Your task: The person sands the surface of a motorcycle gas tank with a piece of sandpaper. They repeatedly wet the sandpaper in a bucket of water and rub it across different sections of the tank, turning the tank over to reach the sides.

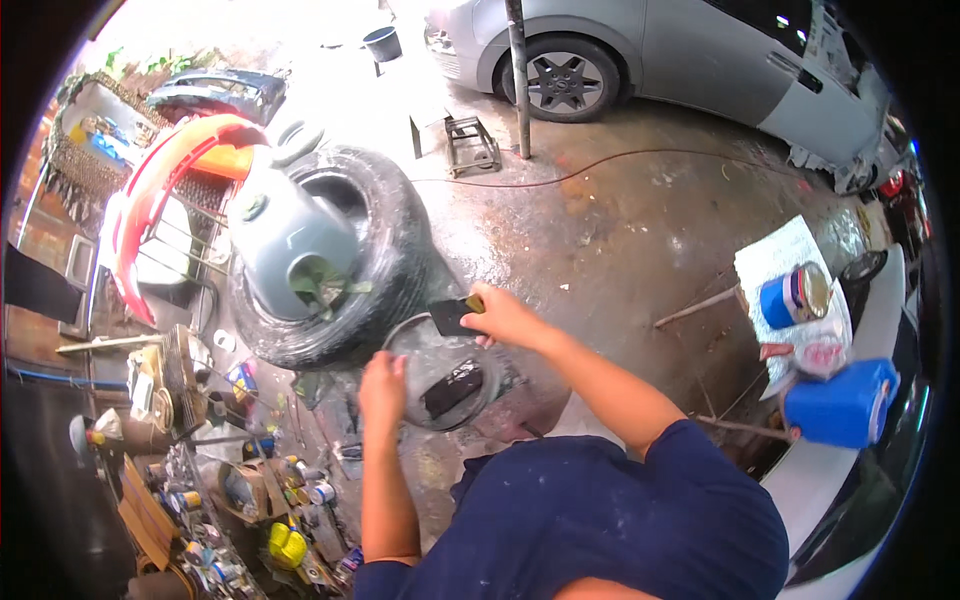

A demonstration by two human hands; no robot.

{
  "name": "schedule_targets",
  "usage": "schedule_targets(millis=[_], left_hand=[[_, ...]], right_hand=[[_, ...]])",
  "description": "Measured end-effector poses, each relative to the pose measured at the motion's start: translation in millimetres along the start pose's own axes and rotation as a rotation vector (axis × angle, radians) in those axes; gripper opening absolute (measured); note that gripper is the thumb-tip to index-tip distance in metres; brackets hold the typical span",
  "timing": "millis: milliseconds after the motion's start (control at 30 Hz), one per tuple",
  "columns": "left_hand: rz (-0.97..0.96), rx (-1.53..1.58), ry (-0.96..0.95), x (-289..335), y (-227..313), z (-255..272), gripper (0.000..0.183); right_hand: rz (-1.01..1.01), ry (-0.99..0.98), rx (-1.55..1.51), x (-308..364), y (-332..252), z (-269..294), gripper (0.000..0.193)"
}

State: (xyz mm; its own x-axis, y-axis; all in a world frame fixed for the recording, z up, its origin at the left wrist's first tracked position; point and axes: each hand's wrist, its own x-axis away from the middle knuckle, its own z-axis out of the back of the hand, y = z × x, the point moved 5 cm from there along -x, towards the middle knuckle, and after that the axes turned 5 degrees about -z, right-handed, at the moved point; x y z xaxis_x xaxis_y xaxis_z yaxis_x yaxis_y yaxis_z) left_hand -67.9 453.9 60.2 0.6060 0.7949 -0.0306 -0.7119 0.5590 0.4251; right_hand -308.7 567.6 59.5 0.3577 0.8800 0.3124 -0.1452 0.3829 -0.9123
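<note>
Holding in the right grip a flat dark block, raised over the far edge of the round grey tub. Closed on the block's right end, beside a small yellowish-green patch, with the rest jutting free toward the left. Has the left grip at the tub's left side, fingers bent and nothing visibly held; from this steep, hazy angle, cannot tell whether clasping the rim or only hanging beside it. Inside the tub, see a second dark oblong piece, lying low and touched by neither grip.

Looks partway along, to judge from this. Done, as far as visible: taken up the block and held it clear at the tub's far edge. Left to do: finish with the block, not yet set down, with the oblong piece also lying unhandled in the tub. Beyond the tub to the left, note a grey rounded part resting on a big tyre, out of either grip. Well to the right of the tub, find a blue can and a blue jug, likewise untouched.
</note>
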Motion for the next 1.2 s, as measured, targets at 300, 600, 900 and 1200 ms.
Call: schedule_targets(millis=[300,600,900,1200], left_hand=[[0.23,0.067,0.297,-56,14,24,0.037],[0.291,0.129,0.489,-145,-68,88,0.037],[0.488,-0.371,0.587,-263,-159,123,0.046],[0.939,-0.133,0.407,-304,-155,138,0.069]], right_hand=[[-0.505,0.175,-0.2,98,319,253,0.061],[-0.943,0.482,-0.449,249,519,355,0.046],[-0.443,0.318,-0.366,-26,348,418,0.052],[0.165,-0.385,-0.061,-359,-13,165,0.055]])
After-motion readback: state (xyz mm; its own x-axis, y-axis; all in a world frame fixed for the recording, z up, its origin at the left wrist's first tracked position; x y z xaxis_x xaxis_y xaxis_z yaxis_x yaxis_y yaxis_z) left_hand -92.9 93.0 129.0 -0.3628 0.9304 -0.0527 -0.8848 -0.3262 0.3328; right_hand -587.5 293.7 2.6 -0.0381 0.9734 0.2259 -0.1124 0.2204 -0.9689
